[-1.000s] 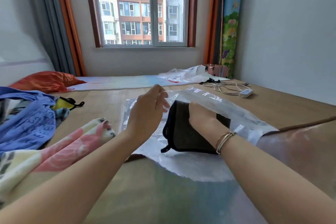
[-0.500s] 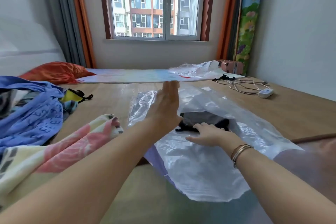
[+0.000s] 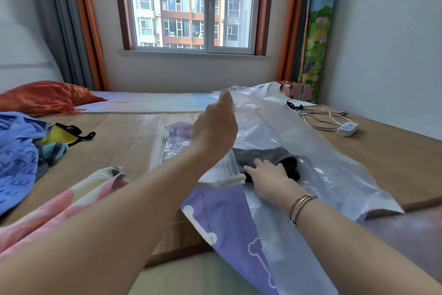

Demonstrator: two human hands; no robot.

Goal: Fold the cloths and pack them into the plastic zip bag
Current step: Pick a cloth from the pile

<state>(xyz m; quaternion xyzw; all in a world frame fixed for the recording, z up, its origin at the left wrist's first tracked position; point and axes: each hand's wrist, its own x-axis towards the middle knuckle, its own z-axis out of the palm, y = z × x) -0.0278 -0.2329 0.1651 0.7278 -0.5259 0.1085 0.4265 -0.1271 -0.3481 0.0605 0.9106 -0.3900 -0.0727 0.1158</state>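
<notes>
Plastic zip bag (image 3: 311,146), translucent, is lying across the wooden surface (image 3: 134,132) right of centre, its upper layer being lifted by the left hand (image 3: 216,127); whether those fingers are pinching the film cannot be told. Folded dark cloth (image 3: 267,157) is sitting inside the bag mouth, the right hand (image 3: 267,175) pressing on it with fingers nearly straight. Blue cloth (image 3: 16,158) and pink patterned cloth (image 3: 59,206) are lying at the left.

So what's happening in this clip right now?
A person is packing a folded dark cloth into a clear plastic zip bag on a wooden surface. The left hand lifts the bag's upper layer while the right hand pushes the cloth inside. More cloths, a blue one and a pink patterned one, lie unpacked to the left.
</notes>
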